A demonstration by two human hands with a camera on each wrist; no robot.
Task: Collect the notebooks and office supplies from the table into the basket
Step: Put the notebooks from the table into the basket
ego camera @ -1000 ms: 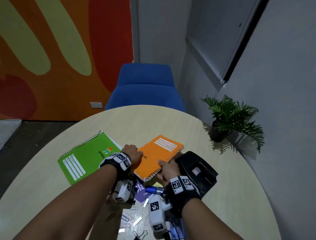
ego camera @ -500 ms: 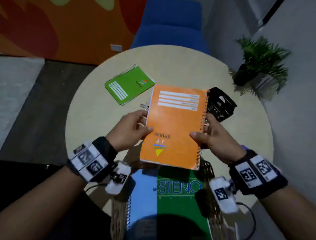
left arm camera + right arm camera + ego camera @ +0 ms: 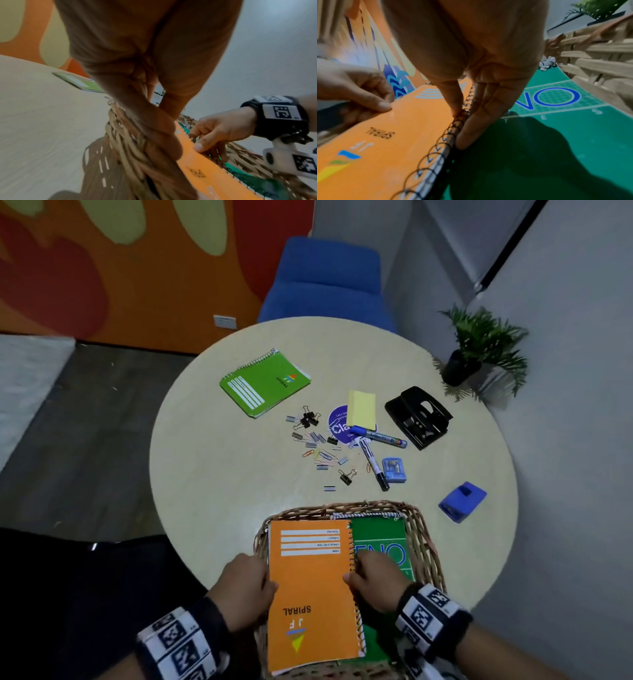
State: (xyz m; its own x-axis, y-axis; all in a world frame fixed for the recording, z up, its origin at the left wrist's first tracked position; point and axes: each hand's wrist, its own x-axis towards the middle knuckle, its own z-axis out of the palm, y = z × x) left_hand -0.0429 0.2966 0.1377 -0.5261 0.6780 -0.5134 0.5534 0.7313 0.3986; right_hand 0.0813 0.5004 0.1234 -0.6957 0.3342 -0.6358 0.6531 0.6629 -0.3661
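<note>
An orange spiral notebook (image 3: 310, 583) lies tilted over the left half of the wicker basket (image 3: 424, 537), above a green steno pad (image 3: 380, 537). My left hand (image 3: 248, 587) pinches its left edge, thumb on the cover. My right hand (image 3: 375, 580) pinches its wire spine (image 3: 453, 128), thumb on top and fingers beneath. In the left wrist view the orange notebook (image 3: 204, 159) slopes across the basket rim (image 3: 123, 142). A green spiral notebook (image 3: 265, 383) lies on the table's far left.
On the round table (image 3: 219, 474) lie binder clips and paper clips (image 3: 318, 440), a yellow sticky pad (image 3: 361, 409), two markers (image 3: 376, 436), a black hole punch (image 3: 418, 417), a small blue box (image 3: 394, 470) and a blue sharpener (image 3: 462, 501). A potted plant (image 3: 479, 354) and blue chair (image 3: 325, 282) stand beyond.
Both hands lifted the orange notebook off the table, carried it toward me and lowered it onto the basket over the steno pad. The view tilted down to the basket.
</note>
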